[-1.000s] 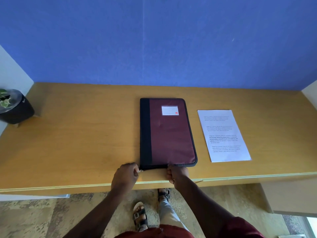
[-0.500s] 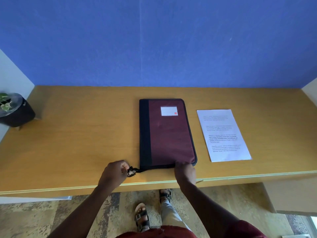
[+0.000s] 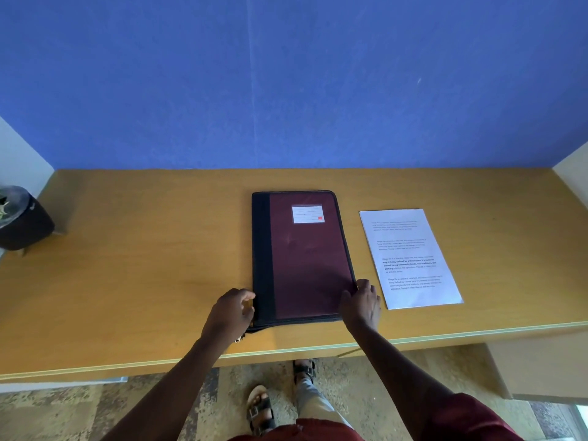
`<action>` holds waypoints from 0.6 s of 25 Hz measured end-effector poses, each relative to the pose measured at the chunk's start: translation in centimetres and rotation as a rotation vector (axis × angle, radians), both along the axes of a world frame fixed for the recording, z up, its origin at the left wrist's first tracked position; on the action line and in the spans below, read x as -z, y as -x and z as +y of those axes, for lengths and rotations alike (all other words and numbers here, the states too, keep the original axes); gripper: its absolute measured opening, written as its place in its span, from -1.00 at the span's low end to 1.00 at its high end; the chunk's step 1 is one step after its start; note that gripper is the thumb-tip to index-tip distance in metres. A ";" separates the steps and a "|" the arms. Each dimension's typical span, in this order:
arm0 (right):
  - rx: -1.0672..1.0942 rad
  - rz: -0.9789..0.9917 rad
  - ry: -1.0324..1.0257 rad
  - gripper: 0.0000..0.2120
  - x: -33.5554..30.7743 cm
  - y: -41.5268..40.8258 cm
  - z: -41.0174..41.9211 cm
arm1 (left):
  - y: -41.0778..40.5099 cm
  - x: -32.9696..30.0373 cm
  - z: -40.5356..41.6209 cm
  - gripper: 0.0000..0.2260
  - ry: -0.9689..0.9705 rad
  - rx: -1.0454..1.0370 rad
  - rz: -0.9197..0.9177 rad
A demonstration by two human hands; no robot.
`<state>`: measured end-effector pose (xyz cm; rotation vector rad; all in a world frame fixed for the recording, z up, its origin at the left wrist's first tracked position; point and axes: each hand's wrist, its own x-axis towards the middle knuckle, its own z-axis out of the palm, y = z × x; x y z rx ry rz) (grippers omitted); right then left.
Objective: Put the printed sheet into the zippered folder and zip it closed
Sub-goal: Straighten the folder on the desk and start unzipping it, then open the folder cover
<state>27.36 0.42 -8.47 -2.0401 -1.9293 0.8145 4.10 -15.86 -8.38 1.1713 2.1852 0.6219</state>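
Note:
The maroon zippered folder (image 3: 305, 256) with a black spine lies shut flat on the middle of the wooden desk (image 3: 143, 265). Its zipper pull (image 3: 238, 339) lies loose on the desk off the near left corner, beside my left wrist. My left hand (image 3: 230, 313) sits against the spine's near end with loosely curled fingers and holds nothing. My right hand (image 3: 361, 305) grips the folder's near right corner, thumb on the cover and fingers curled at the right edge. The printed sheet (image 3: 410, 259) lies flat on the desk just right of the folder, untouched.
A dark round pot with a plant (image 3: 22, 218) stands at the desk's far left. A blue wall (image 3: 286, 74) backs the desk, with white side panels at both ends. My sandalled feet (image 3: 261, 409) show on the patterned floor below the front edge.
My left hand pulled the zipper pull leftward past the near left corner, let it go and rose to the spine. My right hand slid from the near edge to the near right corner.

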 end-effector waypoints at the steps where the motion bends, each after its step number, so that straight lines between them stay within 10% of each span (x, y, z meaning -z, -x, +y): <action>1: -0.003 0.019 0.014 -0.73 0.0 0.0 0.4 | -0.1 -0.1 0.3 -0.70 -0.005 0.005 0.005; 15: -0.272 0.164 -0.196 -0.67 -4.5 -0.3 5.2 | -1.3 -6.8 10.0 -0.68 -0.220 0.126 0.051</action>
